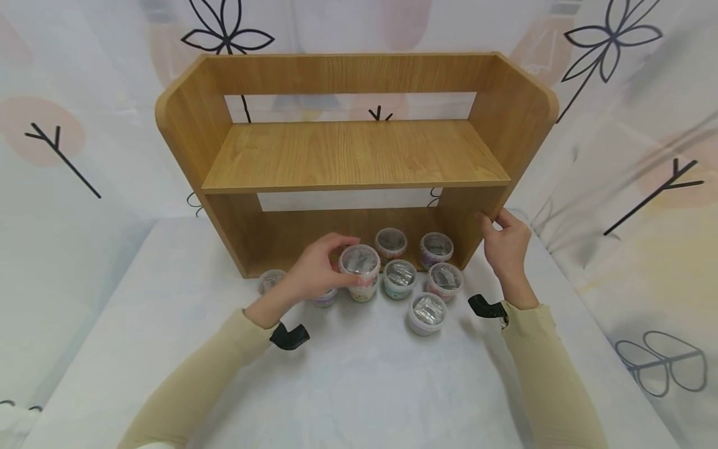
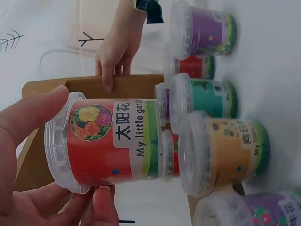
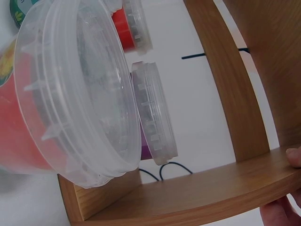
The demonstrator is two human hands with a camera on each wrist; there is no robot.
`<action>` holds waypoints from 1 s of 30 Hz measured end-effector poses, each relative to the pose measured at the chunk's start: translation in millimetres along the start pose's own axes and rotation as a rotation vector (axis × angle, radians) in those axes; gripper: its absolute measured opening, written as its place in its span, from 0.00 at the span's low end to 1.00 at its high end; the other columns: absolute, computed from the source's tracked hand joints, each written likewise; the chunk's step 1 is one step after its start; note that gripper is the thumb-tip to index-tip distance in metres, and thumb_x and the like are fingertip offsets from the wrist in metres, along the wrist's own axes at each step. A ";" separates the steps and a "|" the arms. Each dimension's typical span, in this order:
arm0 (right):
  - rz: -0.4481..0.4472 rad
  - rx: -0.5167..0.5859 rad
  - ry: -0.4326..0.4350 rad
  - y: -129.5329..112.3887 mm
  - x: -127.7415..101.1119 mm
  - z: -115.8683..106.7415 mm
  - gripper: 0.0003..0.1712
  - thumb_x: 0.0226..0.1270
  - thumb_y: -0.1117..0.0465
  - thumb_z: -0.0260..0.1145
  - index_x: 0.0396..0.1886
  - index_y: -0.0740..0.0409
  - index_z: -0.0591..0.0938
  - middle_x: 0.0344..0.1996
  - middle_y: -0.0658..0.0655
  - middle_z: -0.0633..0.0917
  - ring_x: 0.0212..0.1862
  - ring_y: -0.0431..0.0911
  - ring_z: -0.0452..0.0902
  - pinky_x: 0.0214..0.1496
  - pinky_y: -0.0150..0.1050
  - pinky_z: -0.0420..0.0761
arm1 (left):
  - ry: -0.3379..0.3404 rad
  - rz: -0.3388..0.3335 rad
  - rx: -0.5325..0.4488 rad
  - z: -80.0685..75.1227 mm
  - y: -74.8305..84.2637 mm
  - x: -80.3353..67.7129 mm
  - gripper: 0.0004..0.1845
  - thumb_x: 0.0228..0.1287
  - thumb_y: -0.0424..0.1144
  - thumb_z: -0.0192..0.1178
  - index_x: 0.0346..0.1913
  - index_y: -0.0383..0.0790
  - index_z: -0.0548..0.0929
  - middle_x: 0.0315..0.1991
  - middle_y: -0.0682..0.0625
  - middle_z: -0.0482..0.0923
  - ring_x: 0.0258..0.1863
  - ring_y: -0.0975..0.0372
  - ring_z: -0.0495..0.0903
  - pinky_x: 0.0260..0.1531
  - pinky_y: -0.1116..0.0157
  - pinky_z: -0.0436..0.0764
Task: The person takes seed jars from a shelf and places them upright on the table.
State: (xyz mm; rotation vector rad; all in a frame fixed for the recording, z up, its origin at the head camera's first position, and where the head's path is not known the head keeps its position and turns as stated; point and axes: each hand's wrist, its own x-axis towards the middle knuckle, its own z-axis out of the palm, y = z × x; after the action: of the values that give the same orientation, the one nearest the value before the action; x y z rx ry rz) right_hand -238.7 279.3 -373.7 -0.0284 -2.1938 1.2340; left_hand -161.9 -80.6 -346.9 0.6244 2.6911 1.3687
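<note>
My left hand (image 1: 320,267) holds a red plastic cup (image 2: 115,141) with a clear lid by its lid end, thumb on one side and fingers on the other. Its label reads "My little garden" and shows flowers. The cup is raised above an orange cup (image 2: 225,153) that stands on the table. My right hand (image 1: 507,244) grips the right side panel of a wooden shelf (image 1: 353,156), thumb and fingers on opposite faces at the panel's front edge. Nearest the right wrist camera is another red cup (image 3: 80,94) with a clear lid.
More lidded cups stand around the shelf's lower front: a teal cup (image 1: 400,280), a purple cup (image 1: 436,249), a red cup (image 1: 391,244) and a front cup (image 1: 427,313). Left of these, one cup (image 1: 272,280) is partly hidden by my left hand. White cloth covers the table (image 1: 359,386).
</note>
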 end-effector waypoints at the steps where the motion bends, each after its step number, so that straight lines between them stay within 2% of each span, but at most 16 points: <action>1: 0.003 -0.001 0.001 -0.2 -0.2 -0.2 0.17 0.70 0.56 0.64 0.48 0.65 0.88 0.44 0.64 0.88 0.57 0.53 0.80 0.62 0.52 0.75 | 0.001 0.011 0.000 2.1 0.2 -0.8 0.37 0.48 0.46 0.79 0.63 0.43 0.78 0.53 0.53 0.77 0.46 0.57 0.75 0.37 0.65 0.80; 7: -0.002 -0.008 0.008 1.5 0.4 0.5 0.17 0.69 0.55 0.64 0.45 0.65 0.88 0.43 0.64 0.88 0.56 0.53 0.80 0.61 0.52 0.76 | 0.005 0.040 0.003 15.2 -0.9 -3.9 0.37 0.45 0.46 0.80 0.61 0.42 0.80 0.50 0.54 0.77 0.46 0.59 0.76 0.37 0.66 0.80; 14: -0.006 -0.011 0.010 3.5 1.2 1.6 0.17 0.70 0.56 0.64 0.43 0.67 0.88 0.42 0.65 0.88 0.55 0.53 0.80 0.60 0.52 0.76 | -0.012 0.022 -0.026 26.7 -1.3 -9.1 0.36 0.44 0.46 0.81 0.60 0.46 0.81 0.50 0.57 0.76 0.49 0.61 0.75 0.39 0.65 0.82; 20: 0.011 -0.020 0.004 3.4 1.5 1.7 0.18 0.70 0.55 0.64 0.47 0.65 0.87 0.44 0.64 0.88 0.57 0.53 0.80 0.61 0.52 0.76 | -0.025 0.043 -0.036 36.5 -0.7 -14.7 0.36 0.44 0.46 0.81 0.59 0.44 0.81 0.49 0.54 0.76 0.48 0.60 0.75 0.37 0.66 0.82; 24: 0.023 -0.022 -0.002 2.0 1.3 1.3 0.19 0.70 0.55 0.63 0.49 0.64 0.87 0.45 0.64 0.88 0.57 0.53 0.80 0.62 0.53 0.76 | -0.041 0.051 -0.018 44.5 -0.4 -17.2 0.36 0.43 0.47 0.81 0.59 0.43 0.81 0.49 0.53 0.77 0.48 0.60 0.76 0.39 0.66 0.83; 30: 0.026 -0.016 -0.009 0.1 0.8 0.8 0.19 0.71 0.54 0.63 0.50 0.63 0.87 0.46 0.63 0.87 0.58 0.52 0.79 0.63 0.52 0.75 | -0.056 0.027 0.054 54.7 -1.5 -21.2 0.37 0.44 0.51 0.81 0.60 0.44 0.81 0.55 0.52 0.76 0.48 0.60 0.77 0.38 0.68 0.81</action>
State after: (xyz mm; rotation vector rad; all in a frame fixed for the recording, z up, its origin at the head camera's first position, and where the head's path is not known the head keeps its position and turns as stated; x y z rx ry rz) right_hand -239.9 279.0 -373.6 -0.0585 -2.2180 1.2332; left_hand -130.4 -47.7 -383.9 0.6952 2.6933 1.2686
